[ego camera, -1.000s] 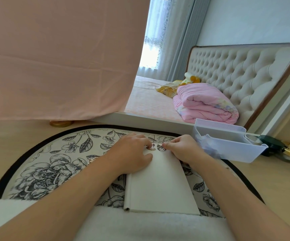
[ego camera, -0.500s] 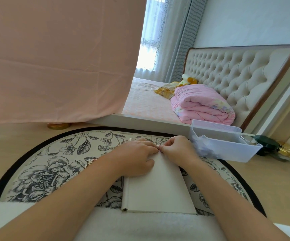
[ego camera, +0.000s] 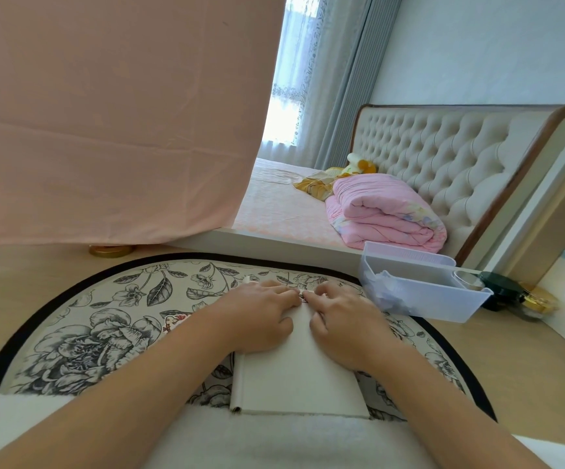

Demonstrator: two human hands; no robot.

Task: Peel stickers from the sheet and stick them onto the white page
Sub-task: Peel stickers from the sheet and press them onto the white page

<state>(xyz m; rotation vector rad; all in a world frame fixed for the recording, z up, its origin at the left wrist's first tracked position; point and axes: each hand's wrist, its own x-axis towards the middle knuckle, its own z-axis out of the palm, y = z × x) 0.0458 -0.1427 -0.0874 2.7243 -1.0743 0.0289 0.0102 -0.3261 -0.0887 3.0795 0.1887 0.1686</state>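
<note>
A: The sticker, a tiny scrap of red and dark print, shows only as a sliver at the far edge of the flat white page. That page lies on the round floral mat with the black border, which is spread on the floor.

B: And the hands?

A: The left hand lies palm down on the page's left side, with its fingertips at the sticker. The right hand rests on the right side, and its fingertips meet the left's at the same spot. Both look to be pressing down flat. Whether either one pinches the sticker cannot be told.

B: How would it handle?

A: Most likely as thin, limp film, almost weightless, tacky on one face and apt to curl or fold onto itself. It is best lifted by one corner with a fingernail, then smoothed from one side outward so that no crease gets trapped. The page looks stiff enough to take the pressure.

B: Where is the sheet?

A: It is not clearly seen. A small red-printed scrap peeks out from under the left forearm, but what it is cannot be told. The pale translucent plastic bin stands to the right on the floor.
</note>
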